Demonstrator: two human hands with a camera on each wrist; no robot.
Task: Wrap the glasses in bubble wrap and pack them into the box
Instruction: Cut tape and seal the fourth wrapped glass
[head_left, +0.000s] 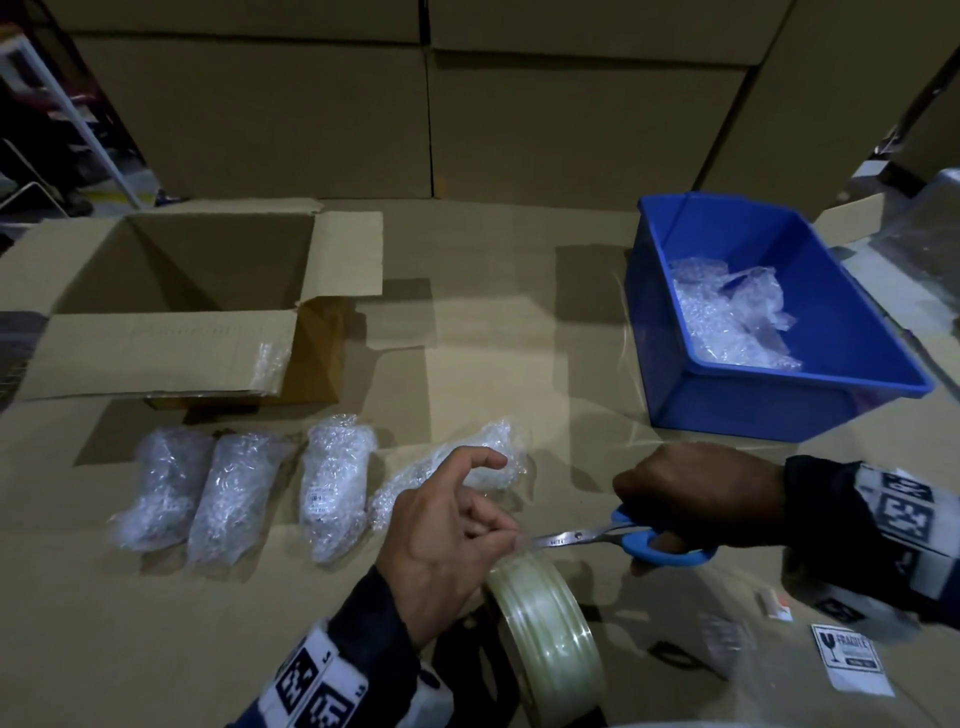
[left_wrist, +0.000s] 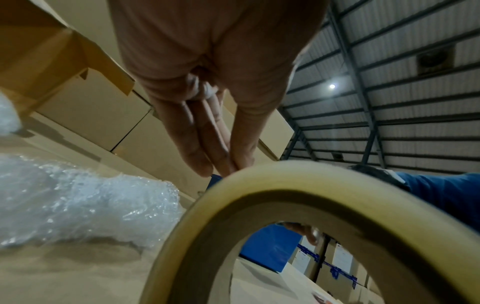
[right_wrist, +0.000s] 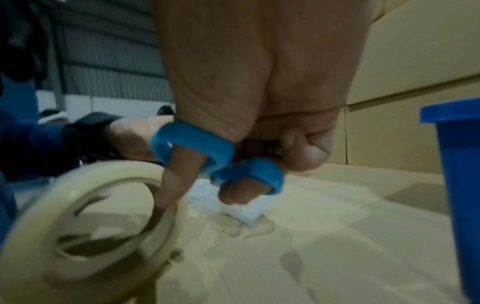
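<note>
We see dark navy sleeves (head_left: 810, 493) on both arms, each wrist wrapped in a white band (head_left: 322, 686) printed with black square markers.

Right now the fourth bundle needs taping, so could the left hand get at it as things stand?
Probably yes, once it lets go: the left hand hovers just in front of the fourth bundle with nothing between them, but its grip is pinching tape pulled from the tape roll while the scissors cut.
</note>
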